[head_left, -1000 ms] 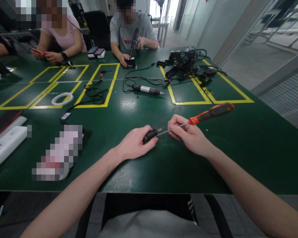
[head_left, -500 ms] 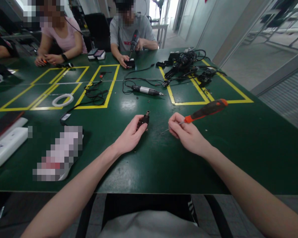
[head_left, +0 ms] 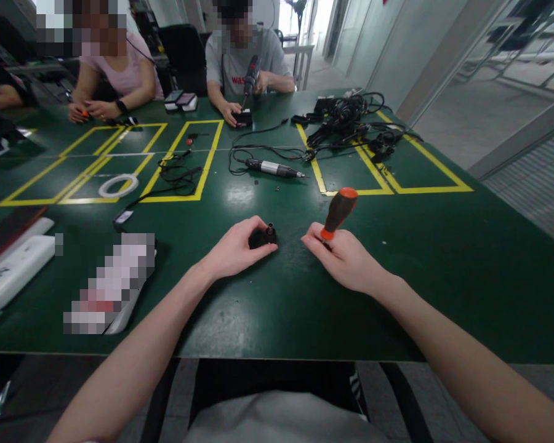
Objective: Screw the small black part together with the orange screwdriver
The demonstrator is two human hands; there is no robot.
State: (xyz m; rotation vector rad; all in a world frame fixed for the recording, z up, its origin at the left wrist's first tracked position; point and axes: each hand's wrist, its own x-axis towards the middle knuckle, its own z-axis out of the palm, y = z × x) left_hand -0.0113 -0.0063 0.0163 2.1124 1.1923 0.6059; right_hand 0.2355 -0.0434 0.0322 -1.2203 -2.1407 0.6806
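Observation:
A small black part [head_left: 270,234] with a round metal piece on top is between the thumb and fingers of my left hand [head_left: 237,247], low over the green table [head_left: 277,307]. To the right, my right hand [head_left: 341,257] is closed around the lower end of a screwdriver [head_left: 339,212]. Its orange and dark handle points up and leans slightly right; the shaft is mostly hidden by the hand. A gap separates the two hands.
Beyond my hands lies a corded electric screwdriver [head_left: 274,168]. Tangled black cables [head_left: 346,117] sit at the back right. A white ring [head_left: 118,185], a power strip [head_left: 18,271] and a pixelated item [head_left: 115,283] are left. Two people work across the table.
The screwdriver handle has swung from leaning far right to nearly upright. My left hand has shifted slightly left and down, its fingers spread wider around the black part.

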